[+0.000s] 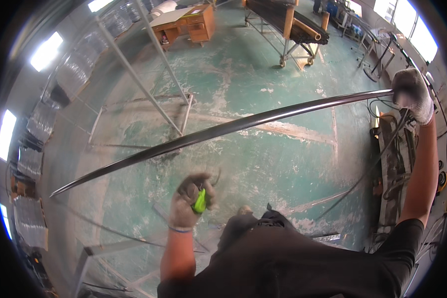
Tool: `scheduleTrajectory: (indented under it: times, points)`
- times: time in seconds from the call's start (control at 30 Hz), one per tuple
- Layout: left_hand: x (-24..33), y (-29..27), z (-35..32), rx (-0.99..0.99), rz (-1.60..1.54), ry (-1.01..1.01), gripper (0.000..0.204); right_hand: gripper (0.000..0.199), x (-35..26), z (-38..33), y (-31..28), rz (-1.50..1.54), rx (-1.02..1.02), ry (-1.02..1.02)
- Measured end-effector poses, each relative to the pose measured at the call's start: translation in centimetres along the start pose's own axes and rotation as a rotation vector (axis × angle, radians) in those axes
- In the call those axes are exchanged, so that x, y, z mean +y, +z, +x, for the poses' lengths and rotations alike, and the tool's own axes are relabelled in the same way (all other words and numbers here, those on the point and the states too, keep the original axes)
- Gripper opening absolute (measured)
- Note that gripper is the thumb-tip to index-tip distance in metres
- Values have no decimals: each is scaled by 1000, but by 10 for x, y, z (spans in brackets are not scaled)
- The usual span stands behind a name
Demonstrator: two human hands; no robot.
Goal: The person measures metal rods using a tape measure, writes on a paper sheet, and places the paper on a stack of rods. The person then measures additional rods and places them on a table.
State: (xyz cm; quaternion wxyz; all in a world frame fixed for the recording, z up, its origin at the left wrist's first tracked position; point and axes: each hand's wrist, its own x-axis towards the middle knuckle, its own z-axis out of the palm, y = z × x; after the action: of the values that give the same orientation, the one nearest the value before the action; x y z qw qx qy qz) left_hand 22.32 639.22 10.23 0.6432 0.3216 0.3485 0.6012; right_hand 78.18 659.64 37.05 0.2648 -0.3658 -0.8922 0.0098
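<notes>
My right hand (412, 95), in a pale work glove with dark smudges, is raised at the far right and closed around the end of a long, dark, shiny metal tube (253, 120). The tube slants down across the view to a far tip at the left and looks bowed in this picture. Below its middle, apart from it, my left hand (192, 198) wears a similar glove. Its fingers wrap round a small tool with a bright green handle (200, 201). A thin bent piece by the fingertips is blurred; I cannot tell whether it belongs to the tool.
Grey metal frames (139, 79) stand on the worn green floor (223, 164) at the left. A wheeled rack (288, 35) at the back carries dark tubes. There is a wooden desk (198, 27) too. Beside my right arm runs a bench (400, 169) with cables. Wrapped stacks (79, 62) line the left wall.
</notes>
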Motion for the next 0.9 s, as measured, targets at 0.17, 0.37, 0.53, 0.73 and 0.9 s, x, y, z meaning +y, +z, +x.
scheduleTrajectory:
  times: [0.17,0.37,0.53,0.73,0.9]
  points:
    - [72,58,173,-460,-97,143,90,30,78,18,16,-148,55,167]
    - [57,77,398,-407,-476,34,61,25,191,82,58,-206,0,357]
    - [73,129,587,-168,-327,-114,42,20,301,146,89,-137,92,607]
    - [102,129,803,-187,-123,-279,36,30,433,213,129,-138,-91,559]
    - [140,124,954,-210,15,-75,33,26,526,269,225,441,110,1230]
